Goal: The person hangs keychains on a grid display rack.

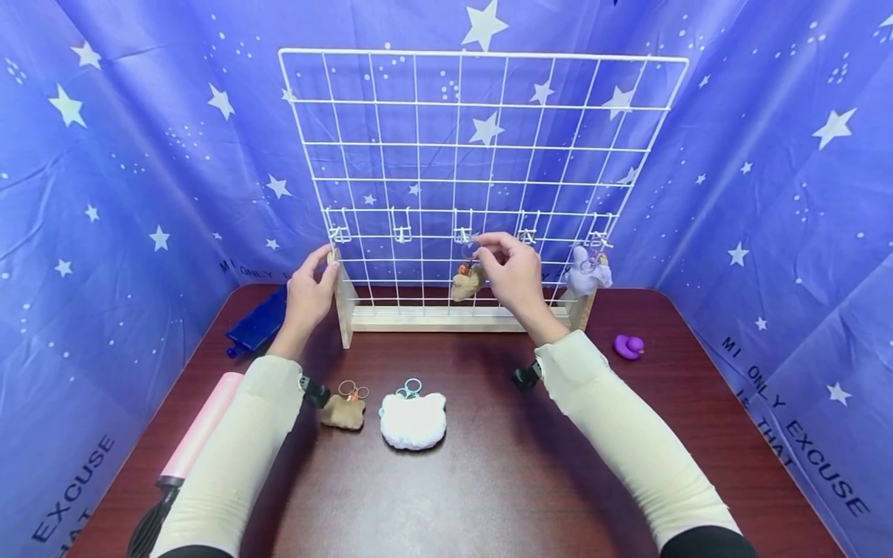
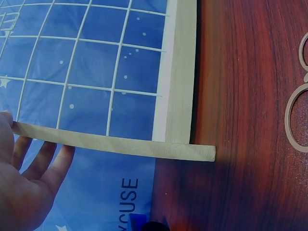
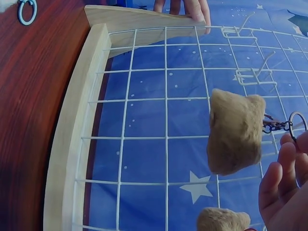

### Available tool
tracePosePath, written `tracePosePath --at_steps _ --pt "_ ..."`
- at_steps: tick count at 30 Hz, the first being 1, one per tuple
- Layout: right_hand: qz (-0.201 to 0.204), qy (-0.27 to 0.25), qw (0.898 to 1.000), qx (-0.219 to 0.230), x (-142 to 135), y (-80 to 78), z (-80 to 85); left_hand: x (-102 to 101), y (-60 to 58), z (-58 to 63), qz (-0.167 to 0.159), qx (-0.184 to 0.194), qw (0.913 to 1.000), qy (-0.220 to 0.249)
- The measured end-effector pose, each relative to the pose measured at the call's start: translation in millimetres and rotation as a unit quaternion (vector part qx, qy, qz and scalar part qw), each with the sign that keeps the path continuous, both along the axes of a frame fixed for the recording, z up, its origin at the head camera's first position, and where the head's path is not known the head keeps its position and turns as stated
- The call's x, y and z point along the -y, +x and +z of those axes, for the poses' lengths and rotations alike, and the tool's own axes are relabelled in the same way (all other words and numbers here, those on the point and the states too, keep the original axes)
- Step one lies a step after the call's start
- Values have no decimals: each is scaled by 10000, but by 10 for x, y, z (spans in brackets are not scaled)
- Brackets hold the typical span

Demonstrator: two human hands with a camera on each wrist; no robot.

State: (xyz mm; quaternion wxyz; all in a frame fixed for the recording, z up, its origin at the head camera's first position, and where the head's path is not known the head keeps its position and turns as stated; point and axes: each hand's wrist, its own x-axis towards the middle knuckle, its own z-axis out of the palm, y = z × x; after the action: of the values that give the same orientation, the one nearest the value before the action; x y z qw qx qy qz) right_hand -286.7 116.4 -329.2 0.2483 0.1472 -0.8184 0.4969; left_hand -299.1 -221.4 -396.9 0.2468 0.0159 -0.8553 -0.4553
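My right hand (image 1: pixel 512 275) pinches the metal ring of a brown plush keychain (image 3: pixel 237 132), which dangles by a short chain in front of the white wire grid rack (image 1: pixel 436 143), close to the middle hook (image 1: pixel 463 235). With thumb and fingers my left hand (image 2: pixel 24 183) grips the wooden side post (image 2: pixel 110 144) of the rack. A second brown plush (image 3: pixel 224 219) shows at the bottom of the right wrist view; in the head view the right hand seems to hide it. At the far right hook hangs a pale lilac plush keychain (image 1: pixel 588 275).
On the table (image 1: pixel 481 480) lie another brown plush keychain (image 1: pixel 343 413) and a white plush keychain (image 1: pixel 413 422). A pink cylinder (image 1: pixel 204 426) and a dark blue object (image 1: pixel 256 324) lie at the left. At the right sits a purple rubber duck (image 1: pixel 628 347).
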Motion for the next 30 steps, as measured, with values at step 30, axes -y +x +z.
tracePosePath --at_steps 30 --pt "-281 234 9993 -110 61 -12 54 8 -6 5 36 -111 9999 -79"
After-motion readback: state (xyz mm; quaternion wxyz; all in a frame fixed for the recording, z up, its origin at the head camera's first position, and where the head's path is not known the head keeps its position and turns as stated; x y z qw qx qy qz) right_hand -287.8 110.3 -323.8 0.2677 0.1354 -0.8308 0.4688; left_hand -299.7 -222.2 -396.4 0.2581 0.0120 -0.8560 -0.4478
